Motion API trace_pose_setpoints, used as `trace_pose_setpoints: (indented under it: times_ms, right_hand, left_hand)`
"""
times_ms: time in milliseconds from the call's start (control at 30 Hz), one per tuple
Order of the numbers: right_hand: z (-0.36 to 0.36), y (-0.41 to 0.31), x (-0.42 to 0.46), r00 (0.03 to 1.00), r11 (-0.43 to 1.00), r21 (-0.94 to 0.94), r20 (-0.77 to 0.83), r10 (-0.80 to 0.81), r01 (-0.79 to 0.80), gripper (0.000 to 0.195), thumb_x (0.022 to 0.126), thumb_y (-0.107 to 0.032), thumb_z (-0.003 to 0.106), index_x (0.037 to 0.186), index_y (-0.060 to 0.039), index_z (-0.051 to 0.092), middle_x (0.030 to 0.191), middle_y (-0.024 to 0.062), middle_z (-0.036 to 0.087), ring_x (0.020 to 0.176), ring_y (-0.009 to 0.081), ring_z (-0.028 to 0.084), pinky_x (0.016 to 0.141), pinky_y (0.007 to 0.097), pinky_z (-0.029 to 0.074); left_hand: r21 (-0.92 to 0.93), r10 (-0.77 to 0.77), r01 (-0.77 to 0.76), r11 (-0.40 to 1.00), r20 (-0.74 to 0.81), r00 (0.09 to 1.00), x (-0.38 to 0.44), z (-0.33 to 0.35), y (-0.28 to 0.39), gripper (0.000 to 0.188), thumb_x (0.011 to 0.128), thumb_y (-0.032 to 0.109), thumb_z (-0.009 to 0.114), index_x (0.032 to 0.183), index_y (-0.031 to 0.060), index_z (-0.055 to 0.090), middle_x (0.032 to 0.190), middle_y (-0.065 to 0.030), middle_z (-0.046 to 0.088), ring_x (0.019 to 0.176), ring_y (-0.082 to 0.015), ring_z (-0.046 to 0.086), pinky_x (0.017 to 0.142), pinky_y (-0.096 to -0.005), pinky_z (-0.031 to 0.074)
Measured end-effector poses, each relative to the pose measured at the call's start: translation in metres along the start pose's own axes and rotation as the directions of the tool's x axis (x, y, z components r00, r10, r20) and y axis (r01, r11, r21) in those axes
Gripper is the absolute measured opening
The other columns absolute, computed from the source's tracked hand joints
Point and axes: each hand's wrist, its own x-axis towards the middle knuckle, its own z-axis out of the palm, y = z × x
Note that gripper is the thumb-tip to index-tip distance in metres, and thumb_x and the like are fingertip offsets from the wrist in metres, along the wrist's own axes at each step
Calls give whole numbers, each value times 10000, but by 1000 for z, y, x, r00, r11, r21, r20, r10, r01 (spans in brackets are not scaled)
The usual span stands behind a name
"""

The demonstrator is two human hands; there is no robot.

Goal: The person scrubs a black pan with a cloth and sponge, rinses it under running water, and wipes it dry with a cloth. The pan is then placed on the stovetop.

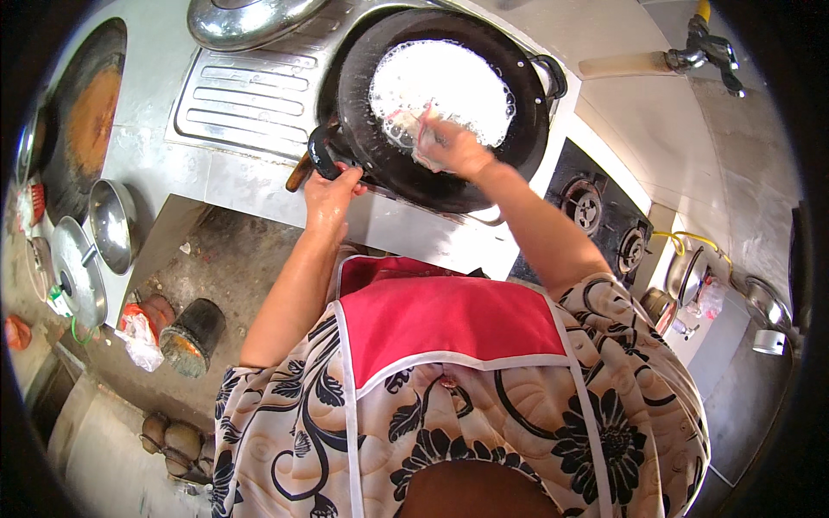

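Observation:
A large black wok (pixel 363 78) rests tilted over the sink, with white, foamy liquid (pixel 447 78) pooled inside it. My left hand (pixel 331 197) grips the black loop handle (pixel 322 152) on the wok's near left side. Inside the wok, my right hand (pixel 456 150) is closed around a pale, red-edged scrubbing cloth (pixel 424 139). The cloth touches the near edge of the foam, and my fingers are blurred and partly hide it. Opposite my left hand, the second loop handle (pixel 556 76) sticks out over the counter.
Left of the wok are a ridged steel drainboard (pixel 249 97) and a domed metal lid (pixel 252 22). A tap (pixel 699 55) juts from the right wall above a black gas stove (pixel 599 207). Another wok (pixel 61 139) and a steel bowl (pixel 113 226) stand far left; a dark bucket (pixel 194 333) is below.

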Motion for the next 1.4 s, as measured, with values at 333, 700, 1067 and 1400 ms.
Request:
trace_pose_setpoints:
  times_ms: [333, 700, 1067, 1400]
  right_hand:
    - [-1, 31, 5, 990, 986, -166, -137, -24, 1, 385, 839, -134, 672, 1223, -120, 642, 1163, 176, 624, 1009, 346, 638, 914, 403, 511]
    - [-12, -15, -11, 951, 913, 294, 216, 223, -281, 399, 846, -110, 656, 1238, -33, 638, 1068, 146, 699, 963, 193, 665, 840, 311, 520]
    - [-28, 20, 38, 885, 942, 279, -366, 286, -189, 395, 873, -244, 696, 1149, 35, 649, 998, 163, 706, 880, 220, 680, 793, 312, 527]
    - [-22, 7, 33, 850, 904, 193, -311, 425, -381, 329, 872, -209, 598, 1187, -139, 662, 1123, 177, 684, 1063, 329, 645, 907, 384, 506]
  left_hand:
    - [-90, -37, 65, 994, 280, 959, 6, -23, -1, 231, 815, -16, 697, 1021, 0, 592, 882, -93, 654, 836, -213, 651, 780, -326, 521]
    - [-164, 54, -14, 986, 239, 970, -4, -32, -12, 188, 792, -28, 722, 941, 5, 612, 790, -66, 650, 669, -129, 615, 639, -253, 502]
    - [353, 493, -460, 815, -5, 870, -36, -43, 45, 210, 879, 39, 619, 1076, 34, 690, 831, -65, 660, 753, -140, 643, 671, -267, 503]
    - [216, -48, -12, 976, 268, 962, 43, 77, 33, 342, 959, 59, 528, 1293, -5, 560, 1218, -123, 620, 1083, -216, 611, 881, -388, 544]
